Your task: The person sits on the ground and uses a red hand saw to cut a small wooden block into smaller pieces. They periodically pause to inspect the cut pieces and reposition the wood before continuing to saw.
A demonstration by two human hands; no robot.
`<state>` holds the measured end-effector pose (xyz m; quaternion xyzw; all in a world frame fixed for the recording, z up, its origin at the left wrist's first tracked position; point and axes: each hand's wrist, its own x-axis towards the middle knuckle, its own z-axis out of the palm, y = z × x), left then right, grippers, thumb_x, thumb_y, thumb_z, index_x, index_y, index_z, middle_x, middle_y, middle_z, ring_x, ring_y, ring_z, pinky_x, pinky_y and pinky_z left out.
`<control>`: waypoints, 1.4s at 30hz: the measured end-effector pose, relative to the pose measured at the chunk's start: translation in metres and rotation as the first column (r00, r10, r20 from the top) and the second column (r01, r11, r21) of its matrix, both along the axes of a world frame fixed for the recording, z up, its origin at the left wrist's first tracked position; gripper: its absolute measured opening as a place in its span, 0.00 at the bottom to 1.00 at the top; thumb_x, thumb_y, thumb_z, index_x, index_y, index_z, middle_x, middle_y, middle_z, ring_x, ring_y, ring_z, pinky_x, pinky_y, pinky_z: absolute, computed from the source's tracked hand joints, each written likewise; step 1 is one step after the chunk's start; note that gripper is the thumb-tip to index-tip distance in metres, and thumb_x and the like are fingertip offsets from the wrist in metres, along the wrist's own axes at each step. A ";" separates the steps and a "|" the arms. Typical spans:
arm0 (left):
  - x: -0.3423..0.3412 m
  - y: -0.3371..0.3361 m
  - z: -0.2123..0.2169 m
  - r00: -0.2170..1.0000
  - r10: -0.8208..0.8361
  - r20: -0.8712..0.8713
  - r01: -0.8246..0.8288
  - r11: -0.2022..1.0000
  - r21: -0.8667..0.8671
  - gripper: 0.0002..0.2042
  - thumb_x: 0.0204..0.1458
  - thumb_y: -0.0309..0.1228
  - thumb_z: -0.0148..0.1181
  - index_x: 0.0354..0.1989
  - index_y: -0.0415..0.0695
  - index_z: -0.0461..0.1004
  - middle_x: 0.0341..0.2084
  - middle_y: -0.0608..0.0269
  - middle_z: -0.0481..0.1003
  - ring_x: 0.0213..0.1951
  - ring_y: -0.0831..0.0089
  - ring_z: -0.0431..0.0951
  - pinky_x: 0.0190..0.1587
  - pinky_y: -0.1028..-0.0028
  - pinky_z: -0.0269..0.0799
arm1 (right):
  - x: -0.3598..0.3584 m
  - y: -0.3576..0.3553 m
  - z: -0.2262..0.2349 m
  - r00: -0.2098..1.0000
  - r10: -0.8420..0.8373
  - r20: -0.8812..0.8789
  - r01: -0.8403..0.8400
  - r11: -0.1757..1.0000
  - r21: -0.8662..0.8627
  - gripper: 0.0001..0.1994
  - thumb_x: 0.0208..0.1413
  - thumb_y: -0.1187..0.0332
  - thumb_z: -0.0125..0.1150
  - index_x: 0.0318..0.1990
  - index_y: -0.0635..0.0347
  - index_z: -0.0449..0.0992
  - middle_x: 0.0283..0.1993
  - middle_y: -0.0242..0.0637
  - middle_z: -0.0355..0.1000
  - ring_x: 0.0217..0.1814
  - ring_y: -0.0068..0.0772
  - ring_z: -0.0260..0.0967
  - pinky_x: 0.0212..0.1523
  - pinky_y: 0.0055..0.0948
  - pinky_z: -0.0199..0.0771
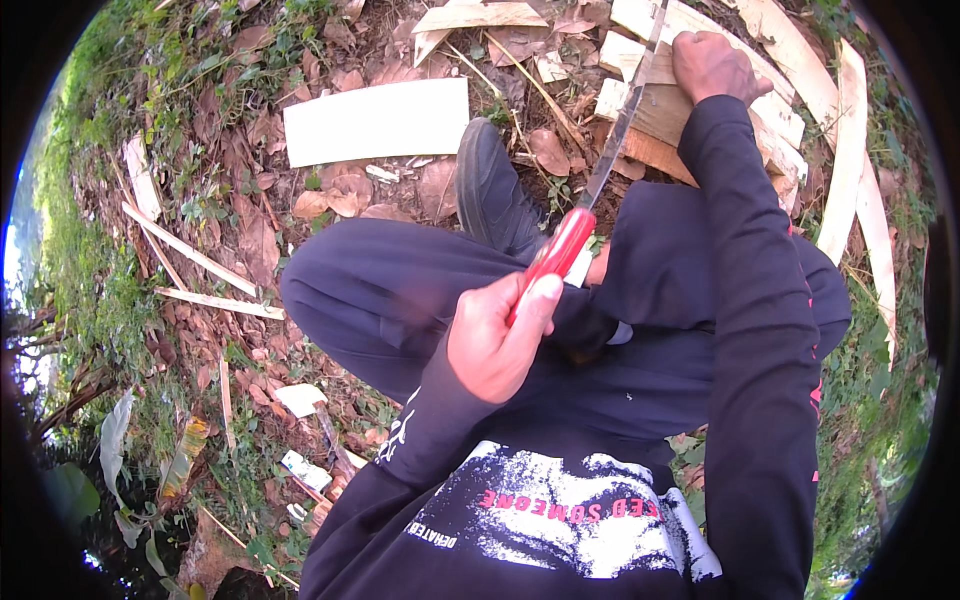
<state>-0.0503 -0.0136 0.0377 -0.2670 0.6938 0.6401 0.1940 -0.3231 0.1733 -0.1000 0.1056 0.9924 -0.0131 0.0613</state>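
My left hand [497, 340] is wrapped round the red handle of a machete [566, 242]. Its long, narrow blade slants up and to the right, past the inner side of my right hand. My right hand [712, 68] is closed, resting at the far right on a cut piece of wood [660, 112]. The fingers bend over the wood and their tips are hidden. Beneath it are more rough wooden pieces [655, 152]. Whether the blade touches the wood I cannot tell.
I sit cross-legged on leaf-littered ground, one dark shoe [490, 190] showing. A pale, smooth board [378, 122] lies ahead of the shoe. Long wood strips [848, 150] curve along the far right. Thin sticks [190, 248] and green plants [100, 170] are on the left.
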 end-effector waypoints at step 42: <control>0.002 0.010 -0.015 0.994 0.114 -0.006 -0.113 0.989 0.100 0.20 0.64 0.39 0.53 0.23 0.37 0.73 0.15 0.71 0.68 0.16 0.87 0.61 0.19 0.82 0.55 | 0.001 0.008 -0.012 0.998 0.045 -0.039 -0.043 0.998 0.044 0.22 0.52 0.53 0.42 0.43 0.46 0.83 0.46 0.49 0.79 0.50 0.50 0.75 0.58 0.55 0.48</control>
